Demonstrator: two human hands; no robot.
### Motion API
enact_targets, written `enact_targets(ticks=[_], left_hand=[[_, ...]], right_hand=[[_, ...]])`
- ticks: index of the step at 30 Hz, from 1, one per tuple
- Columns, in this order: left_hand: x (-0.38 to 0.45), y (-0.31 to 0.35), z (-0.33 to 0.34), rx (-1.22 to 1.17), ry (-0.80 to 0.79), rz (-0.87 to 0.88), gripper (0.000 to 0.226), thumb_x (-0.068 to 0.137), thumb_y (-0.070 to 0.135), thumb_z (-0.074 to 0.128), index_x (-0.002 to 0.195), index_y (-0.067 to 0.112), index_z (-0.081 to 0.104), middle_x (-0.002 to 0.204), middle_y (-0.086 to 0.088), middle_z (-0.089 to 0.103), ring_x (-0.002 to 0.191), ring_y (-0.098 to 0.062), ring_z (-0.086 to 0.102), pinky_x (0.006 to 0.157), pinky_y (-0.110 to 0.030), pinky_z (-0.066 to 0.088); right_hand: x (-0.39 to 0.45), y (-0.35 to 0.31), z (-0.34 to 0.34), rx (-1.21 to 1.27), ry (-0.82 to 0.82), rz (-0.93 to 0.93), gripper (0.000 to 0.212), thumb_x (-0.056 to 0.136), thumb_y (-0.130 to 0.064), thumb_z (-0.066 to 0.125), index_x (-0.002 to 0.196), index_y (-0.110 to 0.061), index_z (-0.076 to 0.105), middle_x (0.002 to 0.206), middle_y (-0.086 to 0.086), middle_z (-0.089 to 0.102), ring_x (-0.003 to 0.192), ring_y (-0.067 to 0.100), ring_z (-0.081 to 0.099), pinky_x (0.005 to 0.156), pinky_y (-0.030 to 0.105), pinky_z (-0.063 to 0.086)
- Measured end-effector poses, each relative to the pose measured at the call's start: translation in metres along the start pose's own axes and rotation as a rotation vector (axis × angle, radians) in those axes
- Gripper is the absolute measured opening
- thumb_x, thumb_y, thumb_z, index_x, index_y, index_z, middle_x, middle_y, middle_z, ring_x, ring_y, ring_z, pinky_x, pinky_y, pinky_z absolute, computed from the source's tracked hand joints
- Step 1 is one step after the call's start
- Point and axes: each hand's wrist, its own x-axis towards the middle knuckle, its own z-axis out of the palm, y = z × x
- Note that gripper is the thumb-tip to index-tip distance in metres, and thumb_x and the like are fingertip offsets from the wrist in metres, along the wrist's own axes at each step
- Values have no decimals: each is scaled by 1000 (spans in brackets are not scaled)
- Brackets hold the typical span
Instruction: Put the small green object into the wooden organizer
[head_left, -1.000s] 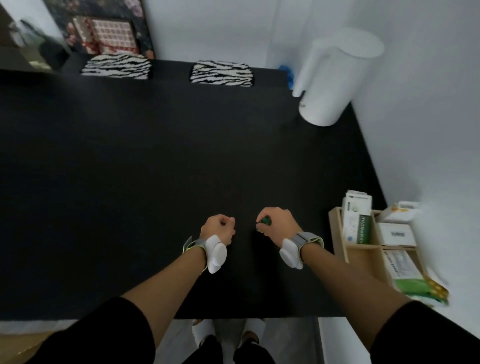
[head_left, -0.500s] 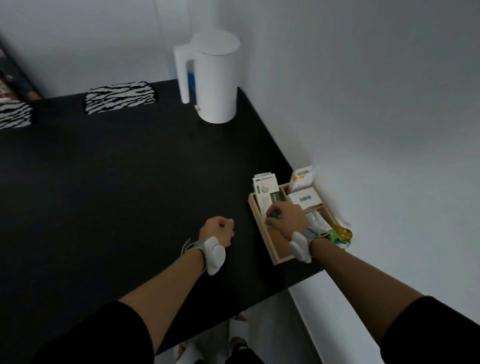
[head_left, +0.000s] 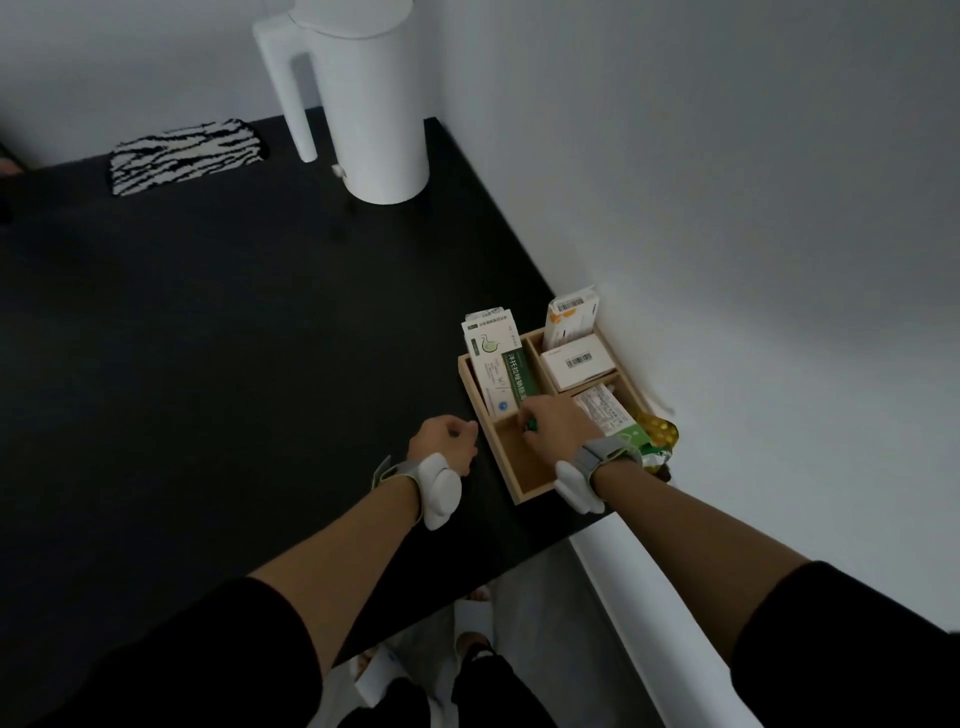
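My right hand (head_left: 558, 426) hangs over the near left compartment of the wooden organizer (head_left: 511, 470), with its fingers closed on the small green object (head_left: 530, 425). Only a sliver of green shows between the fingertips. The organizer sits at the black table's right edge, against the white wall. My left hand (head_left: 445, 439) rests as a fist on the table just left of the organizer, with nothing in it.
Medicine boxes (head_left: 496, 364) stand in the organizer's far compartments, and a green and yellow packet (head_left: 652, 439) lies at its right side. A white kettle (head_left: 363, 98) stands at the back. A zebra-striped pad (head_left: 182, 156) lies at the far left. The black table (head_left: 208, 338) ends just below my wrists.
My right hand carried the green object from the table's middle rightward to above the organizer's near left compartment. The view swung right and closer. My left fist stayed put.
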Motion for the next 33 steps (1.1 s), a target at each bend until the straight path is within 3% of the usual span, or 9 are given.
enact_targets(ticks=[5,11,18,25,33], left_hand=[[5,-2,4,-3,20,-29,27,95,36,48,102,17,66,98,-6,73,72,-19,64,67,-30,53],[2,0,7,-18,18,-50,33,96,34,48,113,11,65,105,-10,73,73,-21,63,56,-26,48],[-2,3,4,-4,-29,-65,31,97,34,47,113,14,63,106,-8,71,79,-20,64,64,-28,51],[-9,3,-1,-16,-37,-54,32,97,32,47,116,11,62,109,-11,70,81,-21,63,55,-25,46],[-24,22,-50,-43,2,14,32,97,33,48,120,14,60,109,-7,68,81,-19,64,62,-27,50]], right_hand=[[1,6,4,-42,-24,-24,13,86,-10,55,96,-8,63,106,17,66,99,35,61,83,43,51],[0,11,9,3,-33,-30,14,84,-9,58,96,-5,63,108,17,66,102,33,60,84,40,48],[-4,12,14,31,-9,9,21,82,-11,63,102,-4,63,110,17,66,105,33,59,86,36,44],[-8,11,3,25,11,41,18,80,-23,66,93,-13,61,102,11,66,96,27,62,82,37,51],[-3,-22,-45,81,67,110,23,90,-37,57,98,-16,62,99,4,66,87,17,60,74,27,45]])
